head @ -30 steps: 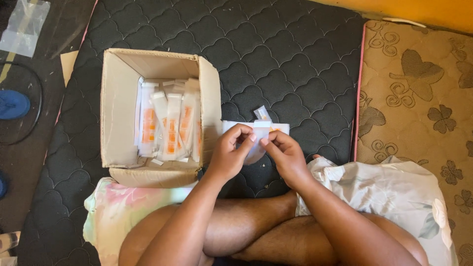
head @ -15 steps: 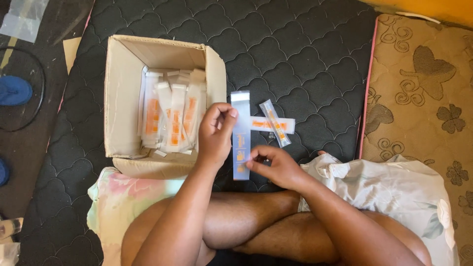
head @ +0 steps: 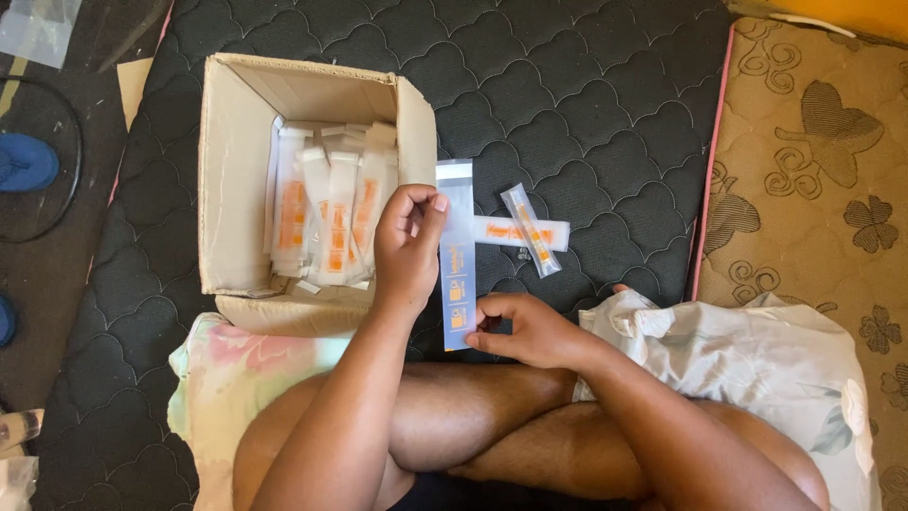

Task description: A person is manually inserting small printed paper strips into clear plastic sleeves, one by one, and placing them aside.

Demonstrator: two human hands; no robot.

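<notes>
My left hand (head: 407, 246) pinches the upper part of a long clear plastic sleeve (head: 457, 255) with orange print. My right hand (head: 530, 326) grips the same sleeve at its lower end, so it is stretched upright between both hands. Just right of it, two narrow white-and-orange packets (head: 525, 232) lie crossed on the dark quilted mattress (head: 567, 104). An open cardboard box (head: 236, 180) at my left holds several similar white-and-orange packets (head: 326, 213) standing on end.
A beige floral mattress (head: 813, 161) lies at the right. White crumpled cloth (head: 757, 360) rests over my right knee and a floral pillow (head: 227, 378) under my left leg. A blue object (head: 24, 161) and a clear bag (head: 38, 28) sit on the floor at left.
Both hands first held a small folded item together. They then drew a long sleeve out lengthwise, and a packet now lies across another on the mattress.
</notes>
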